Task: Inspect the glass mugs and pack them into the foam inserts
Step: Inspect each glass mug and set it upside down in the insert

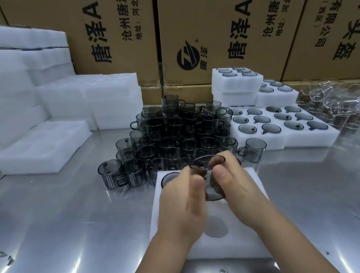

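Fig. Clock dirs. taken from the held mug. L hand [179, 206] and R hand [240, 187] grip one smoky glass mug [215, 192], tilted, just above the near foam insert [257, 244]. R thumb lies flat on the mug's near wall, with R fingers curled round the far side by the handle. L fingers are curled at the mug's L side. Motion blur hides exact contact.

- Seated mug [169, 178]: in the insert's pocket at 9.
- Empty pocket [216, 229]: at 6.
- Loose mug pile [174, 134]: at 12, on the steel table [74, 218].
- Filled inserts [315, 137]: at 2.
- Clear glassware [334, 102]: beyond the filled inserts, at 2.
- Blank foam stacks [36, 142]: at 10.
- Printed cartons [210, 27]: at 12, behind everything.
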